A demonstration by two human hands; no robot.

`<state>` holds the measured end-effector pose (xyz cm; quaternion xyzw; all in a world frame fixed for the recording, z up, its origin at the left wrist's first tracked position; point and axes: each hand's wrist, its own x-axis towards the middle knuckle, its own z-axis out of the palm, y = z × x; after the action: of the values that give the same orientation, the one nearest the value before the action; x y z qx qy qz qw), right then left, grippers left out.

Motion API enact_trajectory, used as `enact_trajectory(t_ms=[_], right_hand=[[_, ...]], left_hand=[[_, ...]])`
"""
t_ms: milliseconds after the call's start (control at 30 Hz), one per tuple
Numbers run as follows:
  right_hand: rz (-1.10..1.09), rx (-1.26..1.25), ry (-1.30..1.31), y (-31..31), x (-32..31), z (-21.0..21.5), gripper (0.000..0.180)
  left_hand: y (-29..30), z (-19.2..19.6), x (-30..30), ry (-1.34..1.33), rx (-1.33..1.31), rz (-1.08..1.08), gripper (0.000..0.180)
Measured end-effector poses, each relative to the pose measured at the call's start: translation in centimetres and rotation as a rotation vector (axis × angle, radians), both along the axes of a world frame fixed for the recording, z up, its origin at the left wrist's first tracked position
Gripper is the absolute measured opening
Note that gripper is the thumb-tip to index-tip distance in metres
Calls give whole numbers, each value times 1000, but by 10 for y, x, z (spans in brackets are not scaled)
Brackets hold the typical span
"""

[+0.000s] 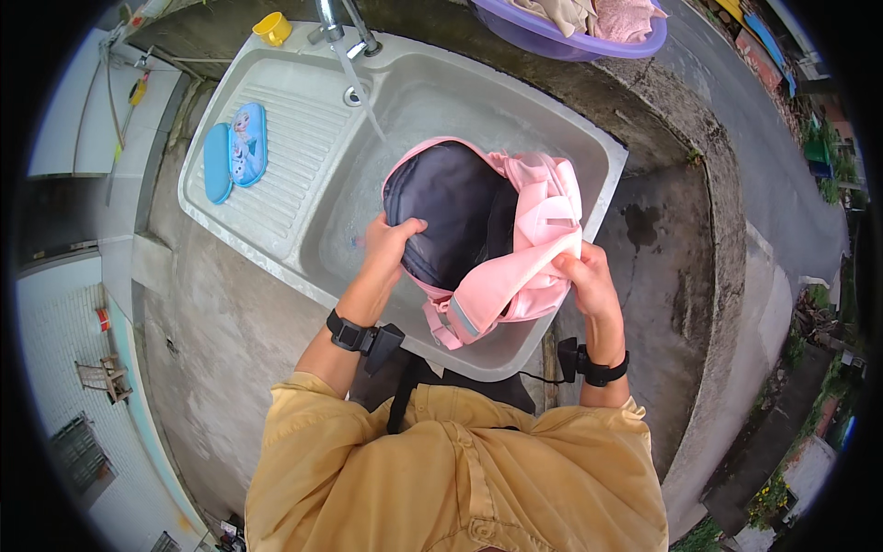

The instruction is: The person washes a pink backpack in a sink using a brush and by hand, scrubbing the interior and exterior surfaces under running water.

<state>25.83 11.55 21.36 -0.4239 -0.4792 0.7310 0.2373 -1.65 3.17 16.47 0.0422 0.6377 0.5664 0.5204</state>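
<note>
A yellow cup stands beyond an open blue case; a purple basin holds cloth.

Soft daylight, sharp centre, dark curved rim.

Outdoor washing area, sink stood over concrete ground, tap ran, cloth-filled purple basin sat behind, paved road passed alongside.

Left hand: is gripping left of centre, thumb pointing right
Right hand: is gripping right of centre
Left forearm: is slanting up rightward
Right forearm: is standing nearly upright
</note>
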Motion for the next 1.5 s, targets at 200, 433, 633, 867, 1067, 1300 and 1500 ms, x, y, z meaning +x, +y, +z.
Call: enact_trajectory(t_ms=[200,433,633,867,1067,1300,1500], right_hand=[[-27,-136,41,14,5,-22,33],[-17,261,-574,40,-13,-54,51],[-74,637,-631,19,-44,-72,65],[278,600,-890,17,-80,-81,85],[470,384,-941,6,-106,-143,90],[287,226,-913,-6,-113,-206,75],[588,306,-983,-7,-107,-209,39]], left_hand=[[-9,55,1,233,78,-37,32],[-8,51,-2,371,56,-49,38],[-3,1,-9,518,31,-166,56],[9,-66,7,980,-167,-713,81],[17,-119,11,963,-197,-1002,87],[27,-139,15,927,-413,-1243,83],[18,-177,12,919,-527,-1338,80]])
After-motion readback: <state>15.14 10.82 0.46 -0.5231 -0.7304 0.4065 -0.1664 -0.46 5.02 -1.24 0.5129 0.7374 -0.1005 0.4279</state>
